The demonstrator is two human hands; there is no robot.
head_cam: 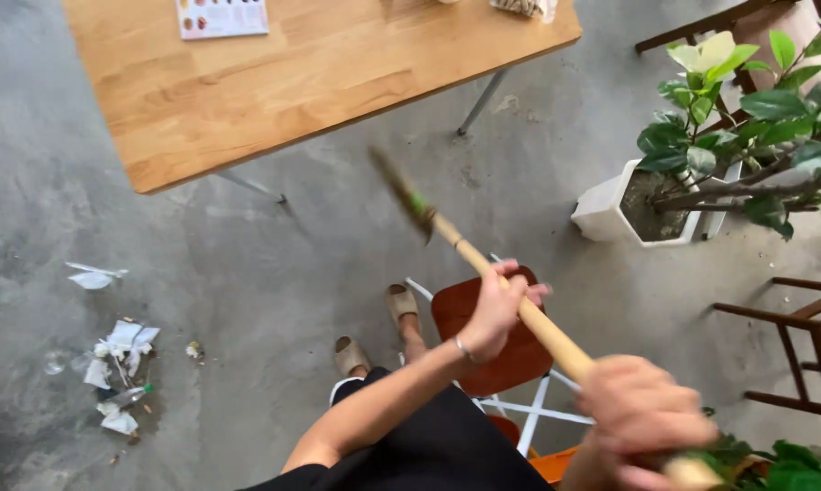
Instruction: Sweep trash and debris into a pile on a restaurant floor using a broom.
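Head view: both hands, left hand (497, 309) and right hand (642, 418), grip a smooth bamboo broomstick (520, 305) slanting up-left over rough concrete floor (274, 273).

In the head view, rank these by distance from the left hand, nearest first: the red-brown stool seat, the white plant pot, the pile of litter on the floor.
From the left hand gripping the broom handle:
1. Red-brown stool seat, directly beneath the hand.
2. White plant pot, up and to the right.
3. Litter pile, far left on the floor.
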